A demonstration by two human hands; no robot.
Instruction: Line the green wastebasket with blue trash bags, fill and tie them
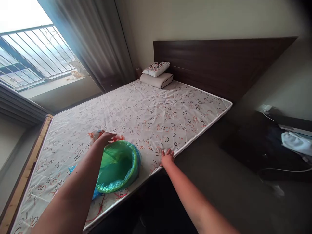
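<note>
Head view, with the clock face laid over the picture: a bin (135,159) sits at half past seven on the letter-printed mattress (136,113), lined with a thin green-blue bag whose edge is folded over the rim; the bin is tilted so that its mouth shows, and the inside looks green and shadowed. The left hand (105,137) reaches past the bin's left side to about eleven o'clock of its rim; its fingers are bent and point towards three o'clock, close by a red and white wrapper (119,138); whether they grip it or only lie near it, I cannot tell. An orange and white crumpled scrap (94,135) shows on the other side of that hand (its outline is too blurred to name it better).

The right hand (167,158) is between five and six o'clock, resting on the mattress edge with its fingers spread wide; red string (99,211) trails at seven o'clock, below the bin.

At twelve o'clock a tree-print cushion (155,69) lies on a pale pillow (156,80); the dark headboard (209,61) stretches from there past one o'clock; a grey curtain (94,42) hangs between ten and eleven o'clock.
</note>
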